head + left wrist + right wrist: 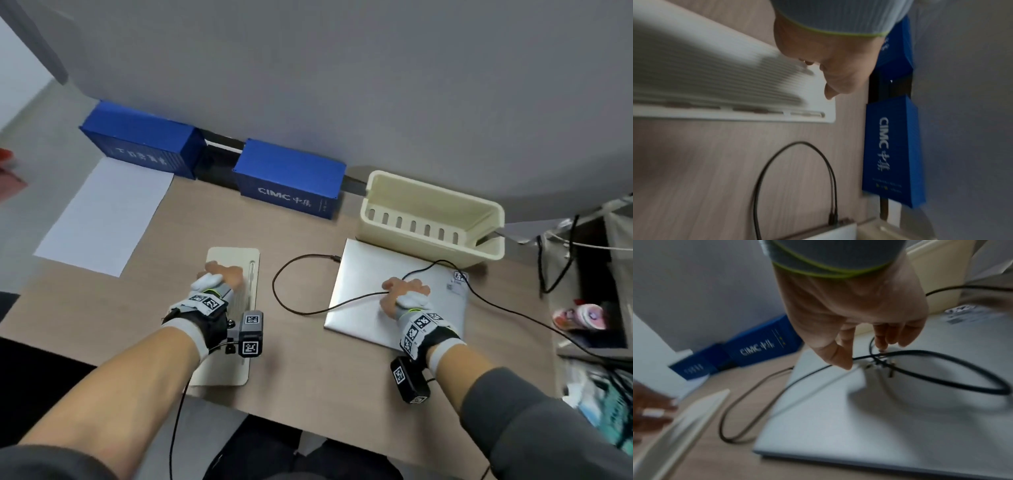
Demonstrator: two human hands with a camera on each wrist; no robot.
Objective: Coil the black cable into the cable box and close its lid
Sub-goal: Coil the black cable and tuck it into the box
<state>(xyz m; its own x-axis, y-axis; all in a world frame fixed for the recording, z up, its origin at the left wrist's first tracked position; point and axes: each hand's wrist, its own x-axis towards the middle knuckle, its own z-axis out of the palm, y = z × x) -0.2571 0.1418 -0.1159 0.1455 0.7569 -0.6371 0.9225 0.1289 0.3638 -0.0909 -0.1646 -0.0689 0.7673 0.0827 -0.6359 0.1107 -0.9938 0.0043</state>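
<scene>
On the desk, right of centre: closed silver laptop, black cable plugged into its far-left edge. Cable loops out left over the bare wood, returns across the laptop top, passes under the right hand, then trails off right past the desk edge. Cable box sits just beyond the laptop, open, nothing visible inside; long axis left to right, slotted wall facing near. Lid lies flat at left, well apart from the box, long axis near to far.

Right hand's grip: thumb and fingertips pinching the cable where two strands cross. Left hand rests on the lid, fingers relaxed, grasping nothing.

Step in hand, by my reading: gathering the first loops, coiling barely begun. Next move probably calls for unplugging the cable from the laptop, winding slack into loops, lowering them into the box.
</scene>
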